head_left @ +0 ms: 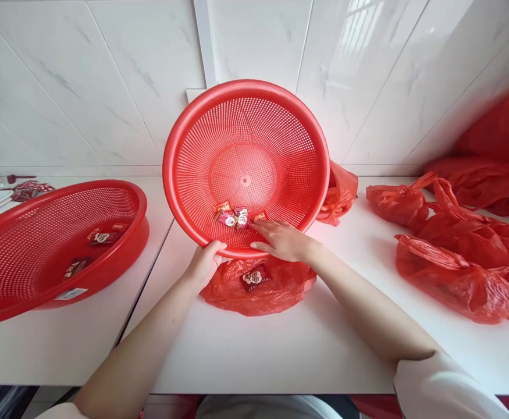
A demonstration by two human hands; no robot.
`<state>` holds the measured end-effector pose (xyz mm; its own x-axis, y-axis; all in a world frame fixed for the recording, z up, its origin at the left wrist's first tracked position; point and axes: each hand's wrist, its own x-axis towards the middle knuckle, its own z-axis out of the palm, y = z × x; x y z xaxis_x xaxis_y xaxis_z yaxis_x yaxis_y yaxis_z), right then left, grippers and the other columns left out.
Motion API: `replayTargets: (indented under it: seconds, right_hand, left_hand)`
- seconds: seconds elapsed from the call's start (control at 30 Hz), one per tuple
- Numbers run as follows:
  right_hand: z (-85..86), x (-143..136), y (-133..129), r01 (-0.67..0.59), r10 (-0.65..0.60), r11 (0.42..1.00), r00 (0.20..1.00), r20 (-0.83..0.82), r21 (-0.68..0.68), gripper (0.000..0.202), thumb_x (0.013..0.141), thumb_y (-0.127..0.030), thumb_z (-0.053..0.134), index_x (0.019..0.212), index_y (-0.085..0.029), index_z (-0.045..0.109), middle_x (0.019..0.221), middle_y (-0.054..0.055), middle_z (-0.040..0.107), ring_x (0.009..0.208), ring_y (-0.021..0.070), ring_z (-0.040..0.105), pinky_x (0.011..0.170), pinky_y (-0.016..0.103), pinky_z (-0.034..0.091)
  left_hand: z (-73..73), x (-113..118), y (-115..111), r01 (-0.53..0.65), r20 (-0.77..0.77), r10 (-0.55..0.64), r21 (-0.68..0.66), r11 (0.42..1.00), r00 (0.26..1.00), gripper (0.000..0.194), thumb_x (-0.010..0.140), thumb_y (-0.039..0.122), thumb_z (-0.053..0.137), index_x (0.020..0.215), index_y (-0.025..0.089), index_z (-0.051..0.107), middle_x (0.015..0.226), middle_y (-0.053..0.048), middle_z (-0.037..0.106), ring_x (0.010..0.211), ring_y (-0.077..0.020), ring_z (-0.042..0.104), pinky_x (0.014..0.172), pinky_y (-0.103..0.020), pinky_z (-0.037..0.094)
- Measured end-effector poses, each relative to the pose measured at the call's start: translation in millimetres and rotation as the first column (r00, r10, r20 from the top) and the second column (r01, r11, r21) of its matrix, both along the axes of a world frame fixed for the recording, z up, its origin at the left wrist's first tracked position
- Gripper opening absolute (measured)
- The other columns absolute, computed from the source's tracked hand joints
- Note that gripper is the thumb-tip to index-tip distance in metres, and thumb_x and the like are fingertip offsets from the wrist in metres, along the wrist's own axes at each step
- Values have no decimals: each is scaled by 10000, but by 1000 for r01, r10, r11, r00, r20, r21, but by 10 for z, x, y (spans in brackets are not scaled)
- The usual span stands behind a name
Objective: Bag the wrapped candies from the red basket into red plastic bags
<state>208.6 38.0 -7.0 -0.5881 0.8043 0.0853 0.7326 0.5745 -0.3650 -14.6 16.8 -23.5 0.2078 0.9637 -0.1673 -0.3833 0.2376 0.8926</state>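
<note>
A red perforated plastic basket (248, 125) is tipped toward me, its open mouth facing me. At its lower left rim, my left hand (205, 265) is closed on the edge, thumb on top. My right hand (283, 240) lies over the lower right rim with its fingers stretched out inside. Several small wrapped packets (242, 217) rest on the basket's lower wall, and my right fingertips touch an orange-red packet (260, 216). Under the rim, a red plastic bag (254, 299) lies on the table, with a dark red packet (255, 278) showing on it.
On the left stands a second red basket (138, 224) with a few packets inside. Several knotted red plastic bags (459, 279) lie on the white table (289, 355) at right. Another red bag (341, 192) sits behind the tipped basket, near the tiled wall (254, 41).
</note>
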Motion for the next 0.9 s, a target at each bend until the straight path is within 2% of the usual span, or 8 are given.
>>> replayTargets:
  seconds: [0.13,0.23,0.3,0.43,0.5,0.6,0.77,0.9]
  right_hand:
    - [122,53,-5,-117,92,986,976,-198,-115,379,898,-321,550,1249,-196,618,1194,82,672,1066,230,640,968,359,476]
    - [171,87,30,-11,-94,960,928,-359,-279,332,814,-187,622,1139,-216,687,1057,31,725,979,200,676,901,307,516]
    - [167,97,58,40,-244,906,864,-441,-422,385,776,-179,662,1160,-197,676,1019,41,735,966,204,681,846,297,540]
    - [170,97,77,-34,-387,786,752,-534,-618,323,705,-175,733,1025,-141,704,861,51,746,765,158,691,709,261,559]
    - [191,93,67,-34,-423,764,727,-541,-644,251,677,-180,757,915,-130,699,754,36,734,666,130,670,636,235,546]
    - [216,89,50,7,-439,765,737,-514,-643,280,639,-177,783,896,-134,677,687,27,717,627,125,658,579,218,526]
    - [215,101,42,5,-410,793,744,-528,-609,291,585,-185,808,847,-140,690,771,34,729,720,147,679,685,255,553]
    - [222,110,34,-19,-332,833,783,-526,-554,257,678,-239,749,913,-143,705,841,44,732,757,148,673,744,279,544]
  left_hand:
    - [-46,-47,71,-37,10,37,2,999,999,122,685,155,613,802,121,623,828,-64,673,946,-263,650,865,-440,528]
    - [-65,-69,94,-56,21,56,6,998,998,107,681,161,628,779,128,601,811,-51,666,933,-260,658,877,-453,523]
    - [-67,-75,93,-66,32,66,-7,998,997,117,676,166,634,781,132,595,818,-49,670,941,-260,660,895,-462,514]
    - [-66,-77,84,-60,54,62,-27,998,997,130,671,167,633,791,131,599,855,-59,683,970,-267,657,923,-473,498]
    - [-63,-75,82,-60,55,61,-32,998,997,108,675,166,633,768,133,591,836,-53,679,971,-267,657,927,-471,496]
    - [-48,-69,78,-71,43,72,-25,997,996,98,673,161,633,756,135,588,818,-46,673,960,-264,659,931,-472,492]
    - [10,-51,63,-93,32,94,-15,996,995,92,647,151,634,698,141,558,775,-35,658,931,-259,661,924,-480,489]
    - [24,-51,65,-101,32,101,-18,995,994,103,651,151,635,681,147,537,735,-23,642,942,-263,656,927,-486,485]
